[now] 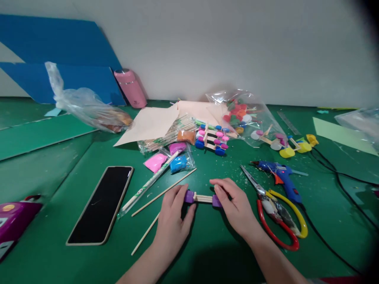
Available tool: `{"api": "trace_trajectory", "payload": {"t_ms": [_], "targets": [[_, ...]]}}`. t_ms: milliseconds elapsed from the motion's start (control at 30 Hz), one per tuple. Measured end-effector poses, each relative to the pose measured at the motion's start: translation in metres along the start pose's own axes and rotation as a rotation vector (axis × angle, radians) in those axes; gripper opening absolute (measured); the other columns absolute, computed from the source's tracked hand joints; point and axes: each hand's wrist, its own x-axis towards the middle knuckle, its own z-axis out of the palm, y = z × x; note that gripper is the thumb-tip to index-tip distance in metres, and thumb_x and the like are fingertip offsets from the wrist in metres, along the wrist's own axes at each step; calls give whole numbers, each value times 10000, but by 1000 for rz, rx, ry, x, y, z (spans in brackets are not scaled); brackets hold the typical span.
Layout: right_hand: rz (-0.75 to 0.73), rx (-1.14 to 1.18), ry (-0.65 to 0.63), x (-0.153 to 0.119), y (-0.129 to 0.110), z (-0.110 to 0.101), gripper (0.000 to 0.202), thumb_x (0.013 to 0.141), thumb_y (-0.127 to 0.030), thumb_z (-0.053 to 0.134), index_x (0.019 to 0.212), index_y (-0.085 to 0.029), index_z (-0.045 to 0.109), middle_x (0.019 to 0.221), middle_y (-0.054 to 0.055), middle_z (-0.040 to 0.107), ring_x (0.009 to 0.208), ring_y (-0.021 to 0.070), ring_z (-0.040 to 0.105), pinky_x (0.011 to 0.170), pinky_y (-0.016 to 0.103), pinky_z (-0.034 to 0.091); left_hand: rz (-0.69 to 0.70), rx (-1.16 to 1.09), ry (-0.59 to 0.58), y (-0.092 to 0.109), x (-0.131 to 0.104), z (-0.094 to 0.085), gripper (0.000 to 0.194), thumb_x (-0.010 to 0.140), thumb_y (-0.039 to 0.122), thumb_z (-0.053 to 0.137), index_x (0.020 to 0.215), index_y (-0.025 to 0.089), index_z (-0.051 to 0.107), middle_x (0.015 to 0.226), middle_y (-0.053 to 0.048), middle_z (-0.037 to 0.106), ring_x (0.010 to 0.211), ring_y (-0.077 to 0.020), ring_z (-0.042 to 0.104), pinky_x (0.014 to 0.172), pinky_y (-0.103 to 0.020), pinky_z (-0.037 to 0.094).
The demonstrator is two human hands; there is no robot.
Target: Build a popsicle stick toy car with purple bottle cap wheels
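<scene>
Stick piece: through the head camera I see a pale wooden stick piece (203, 198) with a squarish purple block at each of its 2 ends, held between the hands over the green tabletop (207, 236); I cannot tell whether it touches the surface
Left hand: the left hand (174, 213) curls its fingers about the left purple block (189, 196), though I cannot see all of the contact
Right hand: the right hand (235, 205) grips the right purple block (217, 201), thumb laid over it
Step in hand: I judge this to be steadying or adjusting the piece by its ends
Next move: I judge it calls for even support from 2 sides, so the sticks stay aligned and neither block twists
Loose sticks: I see 2 slim bare wooden sticks (164, 192) near the left hand
Tools: metal scissors with red and yellow handles (261, 192) lie near the right hand, and a blue plastic glue gun (280, 173) lies beyond, untouched
</scene>
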Motion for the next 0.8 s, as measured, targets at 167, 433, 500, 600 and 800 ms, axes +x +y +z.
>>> {"api": "trace_trajectory", "payload": {"t_ms": [167, 433, 500, 600, 800], "targets": [[64, 3, -43, -22, 3, -4, 215, 886, -253, 418, 1003, -207, 593, 896, 55, 587, 847, 177, 563, 735, 283, 448, 18, -28, -32, 0, 8, -1, 321, 805, 175, 484, 1125, 198, 502, 1083, -112, 546, 1018, -241, 551, 853, -405, 478], [118, 35, -87, -51, -6, 7, 188, 882, -234, 408, 1035, -222, 518, 822, 16, 568, 721, 142, 562, 638, 241, 452, 150, -217, -211, -9, 38, 3, 332, 818, 134, 456, 1136, 178, 538, 1171, -113, 591, 1098, -211, 539, 922, -401, 448], [114, 31, -97, -54, -7, 8, 135, 876, -235, 420, 970, -219, 514, 781, 3, 569, 703, 140, 556, 621, 239, 442, 182, -252, -256, -10, 43, 1, 345, 816, 114, 439, 1140, 177, 540, 1179, -110, 590, 1123, -205, 521, 937, -397, 435], [103, 8, -108, -52, -6, 8, 90, 867, -226, 430, 910, -212, 507, 725, -10, 557, 654, 132, 539, 594, 237, 431, 210, -293, -303, -8, 46, -4, 392, 789, 66, 411, 1143, 180, 538, 1215, -109, 564, 1151, -203, 496, 957, -395, 413], [11, -14, -17, -21, -4, -4, 214, 826, -185, 494, 1034, -211, 536, 841, 23, 563, 717, 135, 540, 652, 243, 456, 92, -342, -240, 1, 44, -11, 339, 723, 113, 530, 1050, 180, 591, 1078, -91, 558, 1036, -213, 530, 885, -366, 448]]}}
